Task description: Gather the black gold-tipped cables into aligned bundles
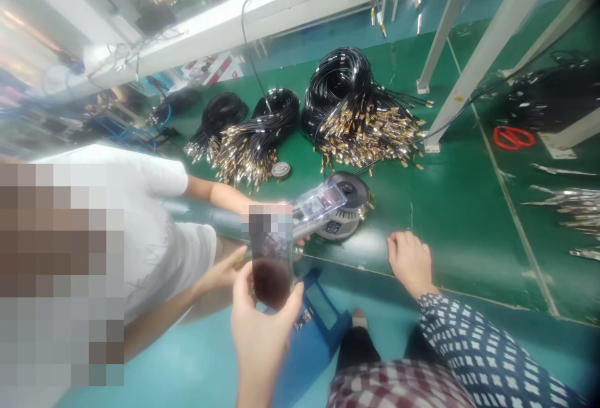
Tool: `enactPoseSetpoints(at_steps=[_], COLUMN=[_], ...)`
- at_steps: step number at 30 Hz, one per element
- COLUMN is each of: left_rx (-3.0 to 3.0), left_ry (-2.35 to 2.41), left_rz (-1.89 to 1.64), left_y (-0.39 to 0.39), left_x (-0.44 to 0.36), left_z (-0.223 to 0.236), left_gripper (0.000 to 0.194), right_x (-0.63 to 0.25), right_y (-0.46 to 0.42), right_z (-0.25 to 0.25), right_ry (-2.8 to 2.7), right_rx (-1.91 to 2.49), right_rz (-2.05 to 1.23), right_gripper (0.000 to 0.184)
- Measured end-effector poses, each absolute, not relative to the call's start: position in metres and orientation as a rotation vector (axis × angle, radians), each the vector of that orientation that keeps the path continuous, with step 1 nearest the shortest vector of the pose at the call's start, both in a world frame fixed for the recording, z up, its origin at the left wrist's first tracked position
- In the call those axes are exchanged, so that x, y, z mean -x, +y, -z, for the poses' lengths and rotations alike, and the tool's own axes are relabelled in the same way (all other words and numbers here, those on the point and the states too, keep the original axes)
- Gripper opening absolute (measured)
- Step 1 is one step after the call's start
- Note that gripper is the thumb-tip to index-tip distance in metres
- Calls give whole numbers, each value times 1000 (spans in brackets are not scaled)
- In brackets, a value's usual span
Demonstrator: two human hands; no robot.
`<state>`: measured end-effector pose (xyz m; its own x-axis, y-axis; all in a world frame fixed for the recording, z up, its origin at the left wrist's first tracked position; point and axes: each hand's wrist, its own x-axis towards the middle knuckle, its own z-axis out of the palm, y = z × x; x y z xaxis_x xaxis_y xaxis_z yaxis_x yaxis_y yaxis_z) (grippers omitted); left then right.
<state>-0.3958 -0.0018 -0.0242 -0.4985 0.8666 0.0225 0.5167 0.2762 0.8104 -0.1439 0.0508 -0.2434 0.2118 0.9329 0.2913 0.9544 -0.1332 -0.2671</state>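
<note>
My left hand [265,327] grips a smartphone [270,277] by its lower sides, thumb on one edge and fingers on the other. The phone is upright over the table's front edge, its upper part pixelated. My right hand [411,263] rests at the edge of the green table [450,208], fingers curled in and nothing seen in them. Just beyond my phone, a person on the left [154,239] in a white shirt holds another phone in a clear case [323,205]. Behind that case stands a round black and grey device [349,192] with a label.
Bundles of black cables [342,89] with metal connector ends lie across the table. A small round tin [281,170] sits by them. Red-handled scissors [513,138] lie right, past a white shelf leg [469,70]. A blue stool [323,314] is below the table edge.
</note>
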Motion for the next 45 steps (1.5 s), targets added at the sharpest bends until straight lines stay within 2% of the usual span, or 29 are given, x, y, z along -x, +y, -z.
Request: enactPoseSetpoints(at_steps=[8,16,45], left_rx=[-1284,-1262,-1230], left_ry=[2136,2155,2163], left_rz=[-1099,-1093,-1062], left_y=[0,2,4], left_x=[399,404,409], left_z=[22,29,28], left_gripper=[61,68,64], right_x=[143,142,144], right_y=[51,51,51], right_z=[242,245,242], right_ry=[-1766,-1767,-1774], right_rx=[2091,2080,2111], right_rz=[59,56,69], right_gripper=[25,26,24])
